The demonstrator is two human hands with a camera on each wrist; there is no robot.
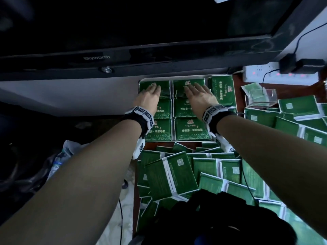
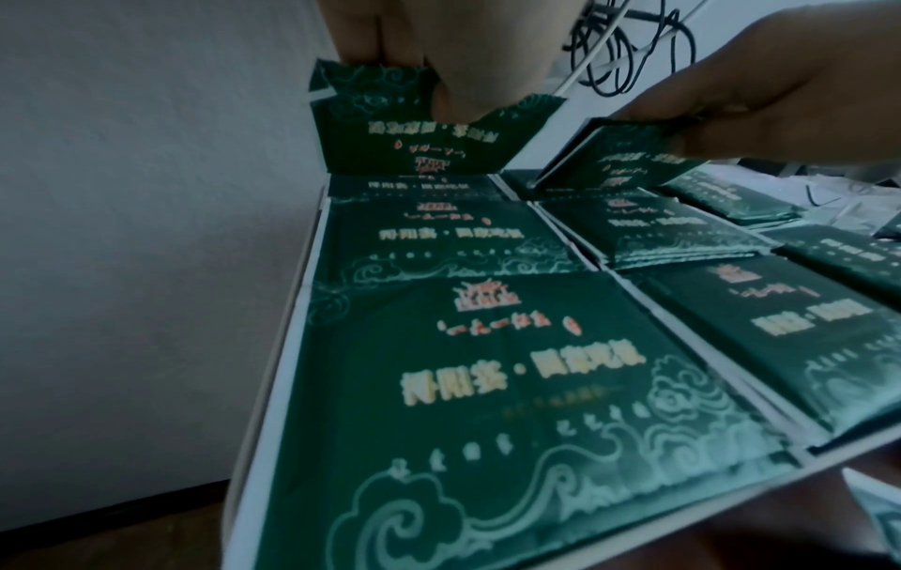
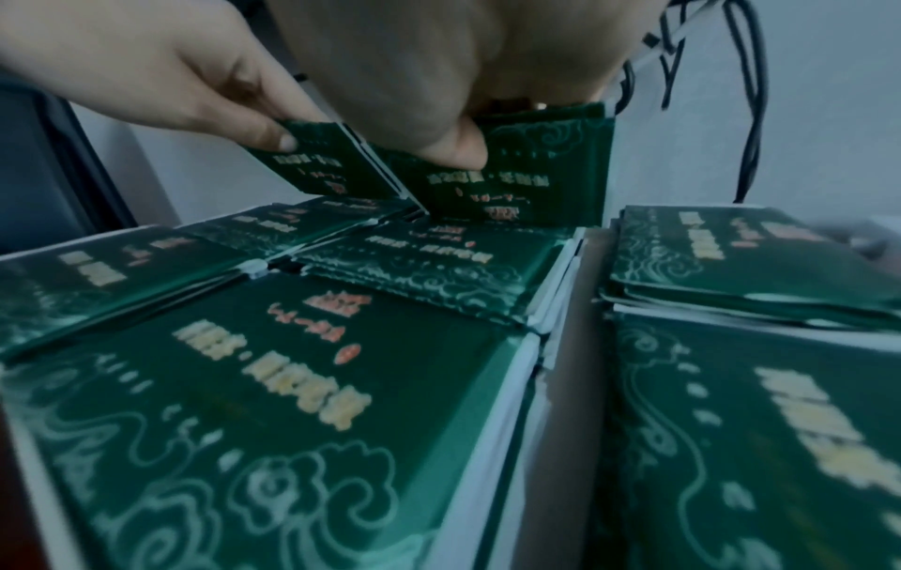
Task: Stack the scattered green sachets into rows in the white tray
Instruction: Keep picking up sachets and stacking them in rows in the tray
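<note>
Green foil sachet (image 2: 390,131) tilts in the left hand (image 1: 148,98); the right hand (image 1: 200,98) pinches its own (image 3: 512,173), both angled down into the flat white tray (image 2: 273,405), likely topping the far stacks. Loose sachets (image 1: 180,175) wait nearer the person.

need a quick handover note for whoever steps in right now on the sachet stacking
Left hand: grips a tilted sachet bundle at the tray's far-left slot.
Right hand: grips another bundle at the far-middle slot.
White tray: under the TV, near and middle stacks already filled, plus a right column.
Left to do: set both bundles flat, then tray the loose sachets piled nearer and to the right.
</note>
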